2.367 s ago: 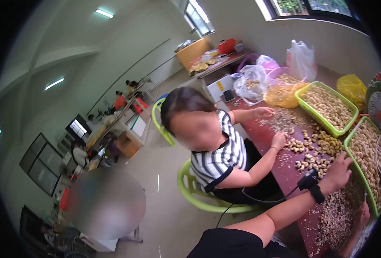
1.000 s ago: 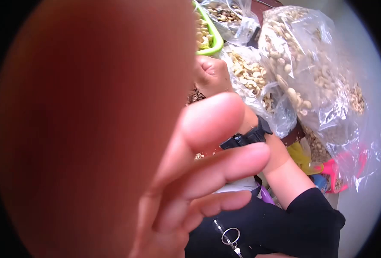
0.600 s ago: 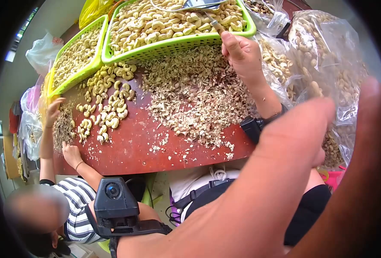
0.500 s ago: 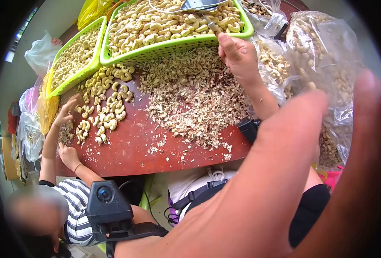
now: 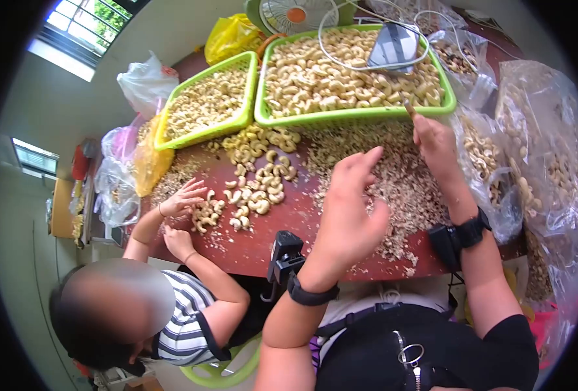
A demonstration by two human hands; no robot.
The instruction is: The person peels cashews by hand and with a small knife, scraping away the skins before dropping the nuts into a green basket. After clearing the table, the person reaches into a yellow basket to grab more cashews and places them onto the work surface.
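My left hand (image 5: 353, 212) is raised above the table, fingers stretched and thumb apart, with nothing visible in it. Beneath and beside it spreads a heap of pale cashew skin flakes (image 5: 400, 218). My right hand (image 5: 436, 146) is closed around a small wooden-handled tool (image 5: 409, 109) by the front edge of the large green basket (image 5: 354, 117). The tool's tip is hard to make out against the cashews. Whole cashews (image 5: 260, 186) lie loose on the red table (image 5: 289, 218) left of my left hand.
A co-worker's hands (image 5: 181, 208) are at a small cashew pile on the left. A smaller green basket (image 5: 204, 133) also holds cashews. A phone (image 5: 392, 49) and white cable lie on the large basket. Plastic bags (image 5: 543, 143) of nuts line the right; a fan (image 5: 295, 16) stands behind.
My left hand has moved away from close before the camera to above the flakes. My right hand still grips the tool. The view has shifted, showing more on the left and the fan.
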